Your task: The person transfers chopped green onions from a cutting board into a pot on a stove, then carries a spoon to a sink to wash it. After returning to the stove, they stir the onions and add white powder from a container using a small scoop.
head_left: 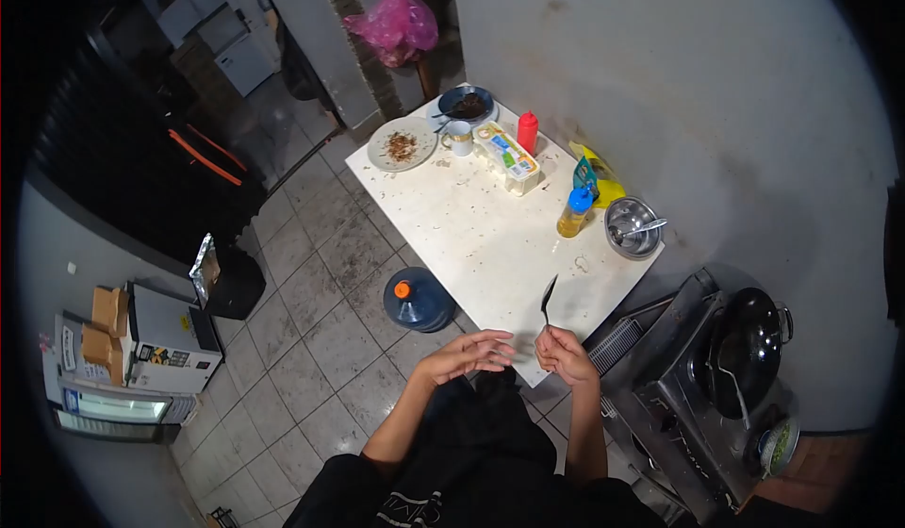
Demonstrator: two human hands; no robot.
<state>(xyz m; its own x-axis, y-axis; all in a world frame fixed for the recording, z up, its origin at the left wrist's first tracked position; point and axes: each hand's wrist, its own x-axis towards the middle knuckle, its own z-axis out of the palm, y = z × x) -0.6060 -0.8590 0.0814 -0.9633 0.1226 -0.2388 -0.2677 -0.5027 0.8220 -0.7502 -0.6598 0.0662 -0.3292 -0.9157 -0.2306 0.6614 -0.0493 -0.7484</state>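
A spoon points upward from my right hand, whose fingers are wrapped round its handle. My left hand is held beside it, fingers stretched out and apart, with nothing in it. Both hands are over the near end of the white table. Closest on the tabletop are a bottle of yellow liquid with a blue cap and a metal bowl with a utensil resting in it.
Farther back stand an egg carton, red squeeze bottle, mug, plate of brown scraps and dark bowl. A water jug sits on the floor at left. The stove with a black wok is at right.
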